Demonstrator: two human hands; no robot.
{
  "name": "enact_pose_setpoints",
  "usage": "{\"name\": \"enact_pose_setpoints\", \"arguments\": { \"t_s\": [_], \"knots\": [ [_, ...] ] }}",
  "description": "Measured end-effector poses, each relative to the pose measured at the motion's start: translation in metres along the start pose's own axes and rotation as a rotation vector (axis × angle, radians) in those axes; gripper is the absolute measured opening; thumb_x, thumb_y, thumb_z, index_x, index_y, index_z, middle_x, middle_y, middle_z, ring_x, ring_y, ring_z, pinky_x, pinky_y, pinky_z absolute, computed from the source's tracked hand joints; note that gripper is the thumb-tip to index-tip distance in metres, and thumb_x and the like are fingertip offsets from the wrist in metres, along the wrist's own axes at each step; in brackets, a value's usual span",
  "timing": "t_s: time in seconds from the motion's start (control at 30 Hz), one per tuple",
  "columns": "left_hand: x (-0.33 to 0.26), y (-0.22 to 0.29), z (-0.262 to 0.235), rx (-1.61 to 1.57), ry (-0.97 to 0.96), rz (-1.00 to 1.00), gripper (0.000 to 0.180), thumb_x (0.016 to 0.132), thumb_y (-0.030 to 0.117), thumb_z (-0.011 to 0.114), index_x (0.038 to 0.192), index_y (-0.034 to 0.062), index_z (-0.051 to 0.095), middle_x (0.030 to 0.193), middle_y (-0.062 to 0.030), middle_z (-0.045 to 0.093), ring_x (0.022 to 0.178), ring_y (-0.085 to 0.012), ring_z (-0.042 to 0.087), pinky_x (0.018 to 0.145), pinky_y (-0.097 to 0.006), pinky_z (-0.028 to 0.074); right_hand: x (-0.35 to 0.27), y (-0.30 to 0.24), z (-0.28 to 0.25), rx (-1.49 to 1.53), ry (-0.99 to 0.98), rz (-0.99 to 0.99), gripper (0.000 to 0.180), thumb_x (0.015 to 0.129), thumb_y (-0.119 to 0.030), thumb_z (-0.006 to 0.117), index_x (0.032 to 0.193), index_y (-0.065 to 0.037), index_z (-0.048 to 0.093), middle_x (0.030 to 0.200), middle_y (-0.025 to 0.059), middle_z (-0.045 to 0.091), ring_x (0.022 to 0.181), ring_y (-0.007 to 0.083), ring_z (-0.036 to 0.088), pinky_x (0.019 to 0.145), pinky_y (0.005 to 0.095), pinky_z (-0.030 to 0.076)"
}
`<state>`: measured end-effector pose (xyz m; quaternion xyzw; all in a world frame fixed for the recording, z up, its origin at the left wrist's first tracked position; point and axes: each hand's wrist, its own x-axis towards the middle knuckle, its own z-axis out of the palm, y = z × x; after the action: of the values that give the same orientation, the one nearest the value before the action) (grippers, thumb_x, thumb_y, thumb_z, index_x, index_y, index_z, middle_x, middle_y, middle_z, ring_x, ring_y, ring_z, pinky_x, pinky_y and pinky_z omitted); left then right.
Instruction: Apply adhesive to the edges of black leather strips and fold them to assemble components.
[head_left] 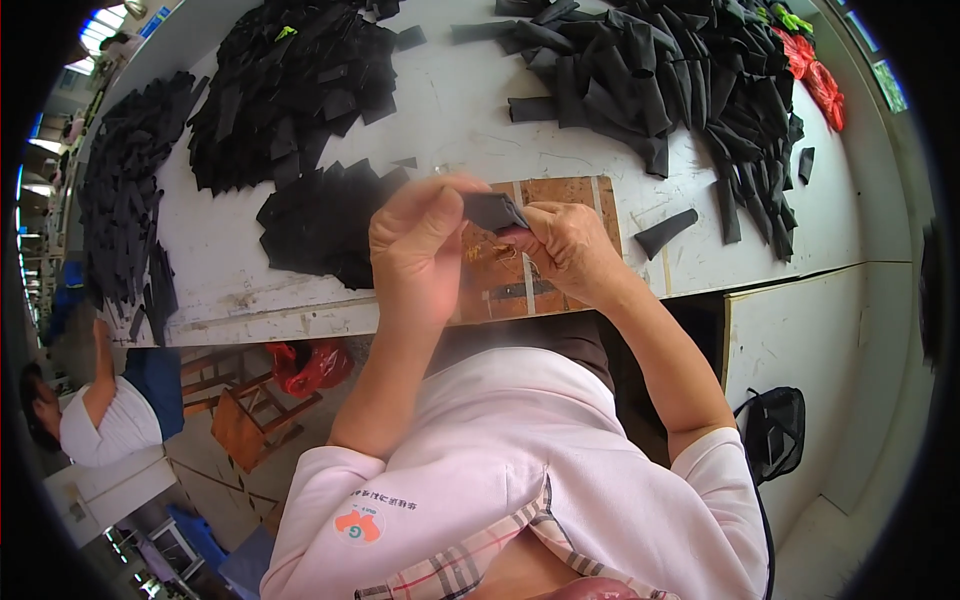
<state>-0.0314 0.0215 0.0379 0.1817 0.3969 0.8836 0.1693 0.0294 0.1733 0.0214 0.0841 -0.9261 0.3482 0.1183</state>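
The short dark-grey folded strip [487, 210] looks like matt, smooth cloth, as do the heaped black fabric pieces [300, 85]. The long white bench [470, 110] has a smooth, faintly glossy, scuffed top; the square brown board [575, 300] looks like worn, rough wood. The crumpled red bag [824, 95] is glossy, thin plastic.

A small dark grey fabric piece [490, 209], matte and plain, is held up between the two hands over the brown board on the table. Short and narrow, it runs roughly crosswise, sloping slightly down toward the right. Its right end, creased and folded at the edge, is pinched in the right hand [568, 245]. Its left end meets the left hand [418, 235], where blur hides the exact grip.
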Motion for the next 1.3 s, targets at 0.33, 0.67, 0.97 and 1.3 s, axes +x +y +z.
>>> {"name": "enact_pose_setpoints", "arguments": {
  "t_s": [0.33, 0.67, 0.97, 1.3],
  "knots": [
    [0.007, 0.003, 0.000, -0.126, 0.068, 0.025, 0.012, 0.083, 0.009, 0.056, 0.087, -0.0003, 0.062, 0.086, -0.0098, 0.061, 0.080, -0.0147, 0.054, 0.076, -0.026, 0.041, 0.005, -0.013, -0.014, -0.046, 0.040, 0.010, 0.030, 0.062, -0.027, 0.073, 0.069, -0.006, 0.052, 0.062, 0.0067, 0.053, 0.061, 0.0269, 0.054, 0.053, 0.0365, 0.041],
    [0.000, -0.004, -0.002, 0.033, 0.082, 0.004, 0.013, 0.084, 0.009, 0.054, 0.087, -0.0012, 0.060, 0.084, -0.0080, 0.059, 0.078, -0.0126, 0.052, 0.075, -0.024, 0.040, -0.005, 0.010, 0.020, 0.078, 0.074, -0.011, 0.011, 0.081, -0.015, 0.055, 0.076, -0.005, 0.056, 0.062, 0.0094, 0.053, 0.059, 0.0287, 0.053, 0.052, 0.0362, 0.042],
    [-0.022, 0.053, 0.024, 0.545, -0.127, 0.608, 0.028, 0.089, 0.025, 0.043, 0.100, 0.0008, 0.051, 0.065, -0.0009, 0.044, 0.061, -0.0110, 0.036, 0.059, -0.028, 0.031, 0.005, -0.020, -0.020, 0.574, 0.211, 0.086, 0.026, 0.083, -0.020, 0.057, 0.067, -0.001, 0.052, 0.058, 0.0065, 0.054, 0.048, 0.0182, 0.050, 0.045, 0.0289, 0.038],
    [-0.104, 0.161, 0.037, 0.370, -0.374, 0.654, 0.021, 0.073, 0.025, 0.057, 0.089, 0.0117, 0.058, 0.076, -0.0100, 0.061, 0.055, -0.0221, 0.058, 0.048, -0.030, 0.049, 0.022, 0.073, -0.069, 1.619, 0.710, 0.509, 0.034, 0.089, -0.028, 0.048, 0.065, -0.004, 0.048, 0.052, 0.0021, 0.041, 0.053, 0.0156, 0.044, 0.052, 0.0266, 0.038]
  ]
}}
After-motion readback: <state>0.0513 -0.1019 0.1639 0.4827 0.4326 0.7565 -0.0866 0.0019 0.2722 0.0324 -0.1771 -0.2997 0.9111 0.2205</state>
